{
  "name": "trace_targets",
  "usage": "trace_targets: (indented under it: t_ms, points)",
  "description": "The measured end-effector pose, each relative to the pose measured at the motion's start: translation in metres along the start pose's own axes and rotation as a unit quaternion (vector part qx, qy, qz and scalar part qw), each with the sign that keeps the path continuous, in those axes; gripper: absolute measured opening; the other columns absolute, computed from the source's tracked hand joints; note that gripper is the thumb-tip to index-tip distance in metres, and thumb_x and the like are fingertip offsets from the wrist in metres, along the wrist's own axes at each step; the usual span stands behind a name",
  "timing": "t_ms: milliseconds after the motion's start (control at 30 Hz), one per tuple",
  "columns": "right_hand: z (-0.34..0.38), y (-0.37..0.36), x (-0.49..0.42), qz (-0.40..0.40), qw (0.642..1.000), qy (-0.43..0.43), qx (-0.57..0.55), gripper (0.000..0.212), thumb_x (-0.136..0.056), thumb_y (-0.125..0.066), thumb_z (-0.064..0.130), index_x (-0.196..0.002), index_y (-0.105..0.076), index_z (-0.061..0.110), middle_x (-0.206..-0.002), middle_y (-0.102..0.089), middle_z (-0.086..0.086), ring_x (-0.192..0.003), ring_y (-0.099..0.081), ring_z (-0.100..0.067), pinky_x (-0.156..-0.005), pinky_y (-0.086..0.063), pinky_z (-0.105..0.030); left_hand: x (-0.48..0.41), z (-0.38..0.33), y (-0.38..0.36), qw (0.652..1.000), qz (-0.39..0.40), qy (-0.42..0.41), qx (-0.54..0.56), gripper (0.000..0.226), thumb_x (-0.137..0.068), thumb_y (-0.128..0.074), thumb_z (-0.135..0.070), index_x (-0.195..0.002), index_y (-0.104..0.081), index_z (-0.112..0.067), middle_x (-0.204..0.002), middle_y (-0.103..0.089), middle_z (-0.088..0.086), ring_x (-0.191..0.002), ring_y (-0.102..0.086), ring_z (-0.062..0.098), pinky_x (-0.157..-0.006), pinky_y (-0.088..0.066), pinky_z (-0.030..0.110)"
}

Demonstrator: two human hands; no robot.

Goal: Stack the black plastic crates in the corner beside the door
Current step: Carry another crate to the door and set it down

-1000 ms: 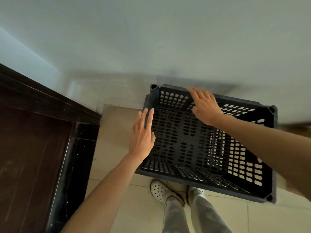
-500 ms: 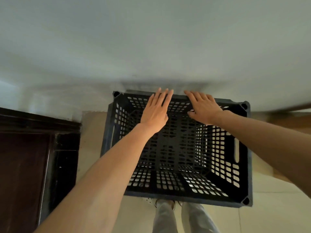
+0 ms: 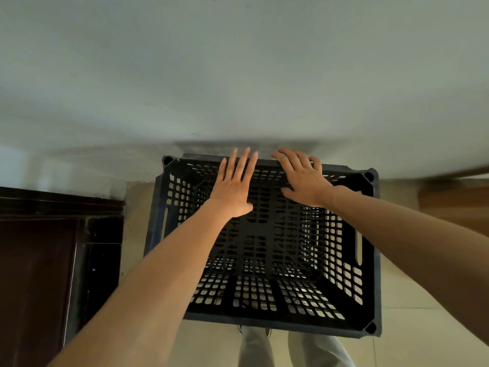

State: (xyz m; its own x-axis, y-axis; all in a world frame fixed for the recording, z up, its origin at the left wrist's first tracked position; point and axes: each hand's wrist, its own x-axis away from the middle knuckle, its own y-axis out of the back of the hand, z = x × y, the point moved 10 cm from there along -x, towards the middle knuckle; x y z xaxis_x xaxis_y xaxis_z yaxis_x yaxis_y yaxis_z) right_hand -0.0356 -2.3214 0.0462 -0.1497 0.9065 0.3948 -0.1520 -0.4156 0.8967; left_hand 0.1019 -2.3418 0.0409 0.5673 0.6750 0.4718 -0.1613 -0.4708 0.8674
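A black plastic crate (image 3: 367, 260) with perforated walls and floor stands open side up, its far rim against the pale wall. It looks raised above the floor; what lies beneath it is hidden. My left hand (image 3: 234, 185) reaches over the far rim with straight fingers, the fingertips at the rim's edge. My right hand (image 3: 301, 174) lies flat on the same far rim, a little to the right, fingers spread. Neither hand grips anything.
A dark brown wooden door and frame (image 3: 53, 247) stand at the left, with a strip of beige floor tile (image 3: 135, 215) between frame and crate. A pale wall (image 3: 238, 75) fills the upper view. My legs (image 3: 291, 348) are below the crate. Something brown (image 3: 455, 205) sits at the right.
The left hand moved from the crate's left side over to the far rim beside the right hand. The crate now sits squarer against the wall; the view shifted right.
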Motion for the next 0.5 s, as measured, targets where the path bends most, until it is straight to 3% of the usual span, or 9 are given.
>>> trace_targets:
  t_ms: [167,333,500]
  points:
    - [0.000,-0.002,-0.002,0.004,1.000,0.016,-0.004,0.093,-0.076,-0.061,0.041,-0.150,-0.005,0.032,-0.157,-0.014,0.001,-0.143,-0.017,-0.027,-0.109,-0.022,-0.053,0.000,-0.001,-0.002,1.000,0.021,0.017,-0.005,0.128,-0.078,-0.071,-0.038,-0.145,0.037,-0.022,-0.156,0.036,0.005,-0.143,0.033,0.030,-0.112,0.021,0.045]
    - [0.001,-0.001,-0.001,0.058,0.998,0.023,-0.013,0.095,-0.082,-0.061,0.040,-0.152,0.002,0.029,-0.159,-0.008,-0.001,-0.145,-0.014,-0.028,-0.113,-0.020,-0.052,0.006,-0.001,0.009,0.997,0.064,0.043,-0.004,0.120,-0.084,-0.068,-0.036,-0.147,0.033,-0.024,-0.158,0.034,0.004,-0.146,0.029,0.028,-0.117,0.014,0.045]
    - [0.012,0.013,0.010,0.118,0.992,0.037,0.026,0.087,-0.093,-0.051,0.031,-0.153,0.011,0.019,-0.161,0.004,-0.004,-0.145,-0.016,-0.032,-0.115,-0.022,-0.048,0.043,-0.011,0.018,0.993,0.024,0.101,0.054,0.100,-0.092,-0.060,-0.032,-0.154,0.019,-0.019,-0.162,0.022,0.003,-0.150,0.013,0.033,-0.122,-0.001,0.044]
